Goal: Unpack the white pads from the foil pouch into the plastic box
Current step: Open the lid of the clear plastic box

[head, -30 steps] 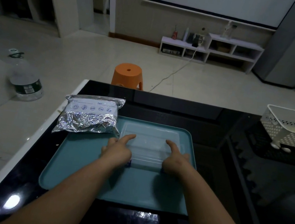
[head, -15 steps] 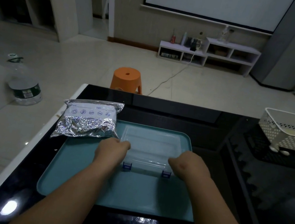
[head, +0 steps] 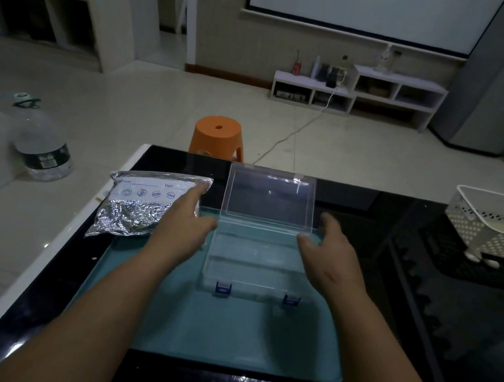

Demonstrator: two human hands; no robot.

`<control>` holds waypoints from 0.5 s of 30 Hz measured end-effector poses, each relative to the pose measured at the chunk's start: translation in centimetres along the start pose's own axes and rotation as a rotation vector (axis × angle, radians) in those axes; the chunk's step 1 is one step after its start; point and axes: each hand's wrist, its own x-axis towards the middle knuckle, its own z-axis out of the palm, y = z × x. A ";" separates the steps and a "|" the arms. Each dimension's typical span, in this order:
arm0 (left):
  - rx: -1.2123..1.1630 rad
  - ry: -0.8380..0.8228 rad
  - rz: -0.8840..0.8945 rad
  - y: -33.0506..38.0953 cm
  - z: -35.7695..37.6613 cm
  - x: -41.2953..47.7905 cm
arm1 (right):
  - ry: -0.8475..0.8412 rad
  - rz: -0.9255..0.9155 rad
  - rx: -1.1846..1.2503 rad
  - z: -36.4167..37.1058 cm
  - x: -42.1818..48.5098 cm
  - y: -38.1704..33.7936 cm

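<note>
Plastic box (head: pixel 251 267) lid (head: pixel 269 198) now stands raised (flat before); left hand (head: pixel 186 225) and right hand (head: pixel 331 254) flank it, released.

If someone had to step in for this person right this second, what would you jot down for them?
Left hand: open, fingers stretched over the right edge of the foil pouch; contact unclear.
Right hand: open, holding nothing, beside the plastic box.
The pouch lies at the far-left corner of the teal tray and looks unopened. The box sits on the tray, lid standing open, no pads visible inside.
Done: box opened.
Left: open the pouch, move the white pads into the box.
</note>
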 end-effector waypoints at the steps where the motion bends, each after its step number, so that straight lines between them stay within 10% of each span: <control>1: 0.112 0.003 0.005 -0.6 -0.1 0.1 | -0.087 0.015 -0.064 0.4 0.1 0.3; 8: 0.959 0.029 0.064 -4.1 -1.3 1.1 | -0.500 -0.020 -0.362 3.2 -0.3 0.6; 15: 0.982 0.043 -0.004 -7.4 -1.2 1.3 | -0.552 0.032 -0.422 3.7 0.0 0.5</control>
